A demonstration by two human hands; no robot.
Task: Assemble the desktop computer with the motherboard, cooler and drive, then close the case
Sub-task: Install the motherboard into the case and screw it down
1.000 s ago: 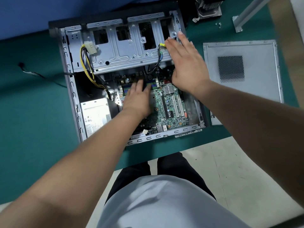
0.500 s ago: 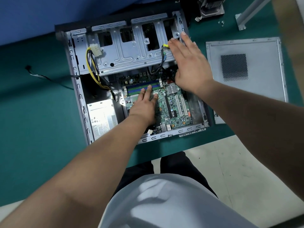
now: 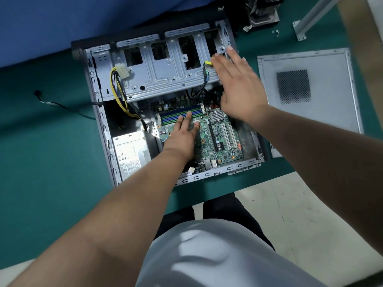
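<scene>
The motherboard (image 3: pixel 215 133) lies inside the open case (image 3: pixel 99 112) on the green tabletop (image 3: pixel 41 154); the left hand (image 3: pixel 182 135) presses flat on it, fingers straight, while the right hand (image 3: pixel 240 88) hovers spread above its far corner; the side panel (image 3: pixel 331 112) lies right of the case

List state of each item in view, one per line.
case: open, lying on its side
motherboard: lying inside the case
side panel: off, flat on the mat beside the case
cooler: not fitted, standing on the mat behind the case
left hand: fingers straight, flat on the motherboard
right hand: fingers straight, over the case's far right corner
</scene>
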